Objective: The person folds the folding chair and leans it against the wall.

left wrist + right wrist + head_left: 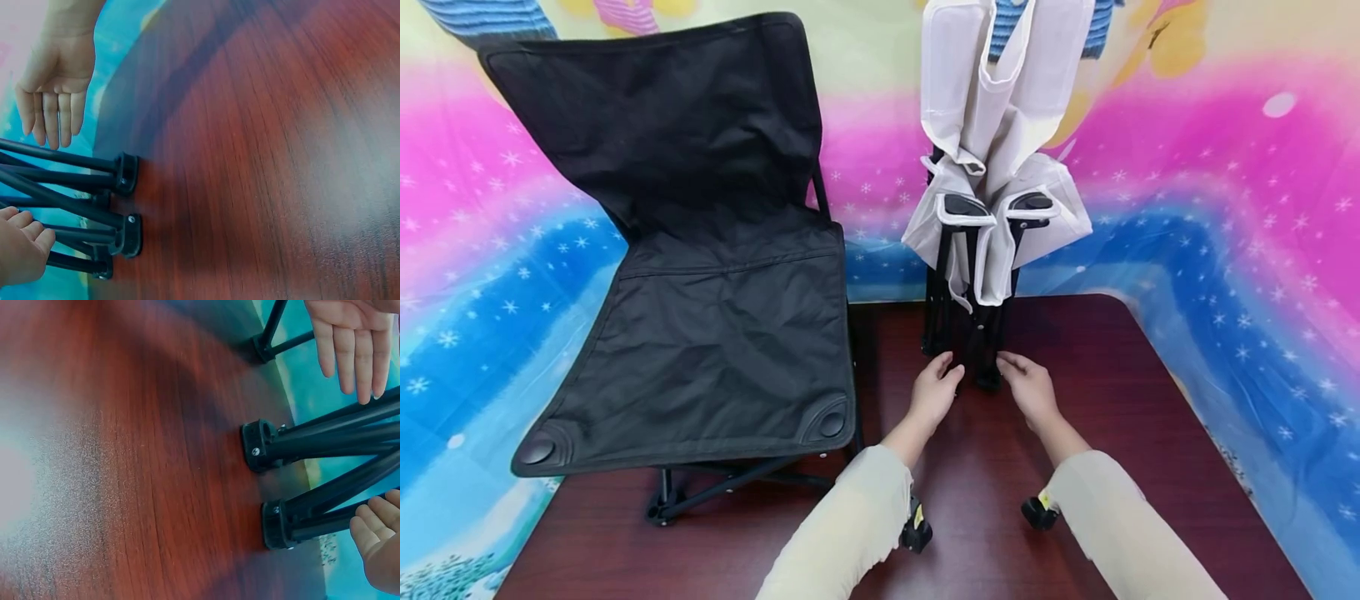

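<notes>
A folded chair with white fabric (1000, 92) and black legs (973, 292) stands upright at the back of the table. My left hand (934, 390) is low at the left side of those legs, fingers extended and slightly bent. On their right side is my right hand (1030, 392), its fingers straight and pointing toward the legs. The two palms face each other with the leg bundle between them. In the left wrist view the left fingertips (39, 234) overlap a leg tube; black feet (255, 447) of the chair show at the table surface in the right wrist view.
An unfolded black chair (722, 333) stands close on the left, its seat reaching toward the front. Dark red wood covers the tabletop (977, 500). Behind and beside it hangs a colourful snowflake-patterned cloth (1225, 208). Black wrist devices (1040, 512) hang below both sleeves.
</notes>
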Tool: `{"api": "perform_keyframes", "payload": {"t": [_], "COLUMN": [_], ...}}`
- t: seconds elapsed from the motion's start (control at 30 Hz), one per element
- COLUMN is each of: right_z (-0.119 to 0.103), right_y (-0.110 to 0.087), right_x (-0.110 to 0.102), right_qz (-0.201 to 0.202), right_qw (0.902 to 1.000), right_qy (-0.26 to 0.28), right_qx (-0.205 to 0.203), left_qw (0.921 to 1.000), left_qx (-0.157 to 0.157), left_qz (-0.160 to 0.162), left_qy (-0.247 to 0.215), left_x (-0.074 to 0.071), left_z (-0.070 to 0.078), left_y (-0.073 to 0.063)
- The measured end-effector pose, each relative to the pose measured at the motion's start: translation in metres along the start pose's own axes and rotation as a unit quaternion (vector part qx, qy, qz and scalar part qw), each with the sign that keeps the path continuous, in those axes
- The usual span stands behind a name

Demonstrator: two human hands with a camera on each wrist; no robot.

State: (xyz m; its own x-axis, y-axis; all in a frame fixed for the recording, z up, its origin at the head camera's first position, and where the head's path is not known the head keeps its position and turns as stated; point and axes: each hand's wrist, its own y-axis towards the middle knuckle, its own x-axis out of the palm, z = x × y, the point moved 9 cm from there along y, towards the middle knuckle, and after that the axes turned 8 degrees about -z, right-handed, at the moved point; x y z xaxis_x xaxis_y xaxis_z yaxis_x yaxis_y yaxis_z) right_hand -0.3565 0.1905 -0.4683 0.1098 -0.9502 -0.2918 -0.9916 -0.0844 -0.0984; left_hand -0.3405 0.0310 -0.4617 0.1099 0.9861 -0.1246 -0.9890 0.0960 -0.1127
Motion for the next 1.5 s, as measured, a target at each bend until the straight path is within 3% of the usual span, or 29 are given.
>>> {"api": "perform_keyframes", "payload": {"t": [0.27, 0.57, 0.7, 0.8, 0.97, 1.03, 1.17, 1.27, 1.4, 1.5], "right_z": [-0.004, -0.020, -0.023, -0.002, 0.060, 0.068, 0.026, -0.022, -0.056, -0.067], "right_y": [-0.012, -0.026, -0.029, -0.015, 0.027, 0.034, 0.008, -0.024, -0.044, -0.052], "right_x": [-0.005, -0.005, -0.004, -0.008, -0.017, -0.017, -0.009, -0.001, 0.004, 0.005], "right_qz": [0.000, -0.026, -0.034, -0.025, -0.025, -0.038, -0.060, -0.061, -0.044, -0.041], "right_qw": [0.9997, 0.9984, 0.9968, 0.9932, 0.9839, 0.9810, 0.9725, 0.9802, 0.9914, 0.9931], "right_qy": [0.019, 0.043, 0.054, 0.083, 0.136, 0.136, 0.157, 0.119, 0.050, 0.042], "right_qx": [-0.015, -0.026, -0.049, -0.078, -0.114, -0.133, -0.161, -0.146, -0.113, -0.101], "left_qw": [0.9990, 0.9968, 0.9944, 0.9909, 0.9865, 0.9864, 0.9859, 0.9831, 0.9797, 0.9781], "left_qx": [0.039, 0.070, 0.095, 0.124, 0.152, 0.153, 0.155, 0.167, 0.181, 0.189], "left_qz": [-0.019, -0.037, -0.044, -0.046, -0.051, -0.053, -0.059, -0.068, -0.081, -0.085], "left_qy": [-0.012, -0.011, -0.016, -0.023, -0.031, -0.026, -0.025, -0.033, -0.031, -0.017], "left_x": [-0.005, -0.009, -0.011, -0.013, -0.017, -0.020, -0.024, -0.027, -0.031, -0.035], "left_z": [0.017, 0.033, 0.042, 0.052, 0.067, 0.071, 0.076, 0.083, 0.093, 0.100], "left_y": [-0.019, -0.041, -0.052, -0.061, -0.076, -0.081, -0.092, -0.099, -0.109, -0.116]}}
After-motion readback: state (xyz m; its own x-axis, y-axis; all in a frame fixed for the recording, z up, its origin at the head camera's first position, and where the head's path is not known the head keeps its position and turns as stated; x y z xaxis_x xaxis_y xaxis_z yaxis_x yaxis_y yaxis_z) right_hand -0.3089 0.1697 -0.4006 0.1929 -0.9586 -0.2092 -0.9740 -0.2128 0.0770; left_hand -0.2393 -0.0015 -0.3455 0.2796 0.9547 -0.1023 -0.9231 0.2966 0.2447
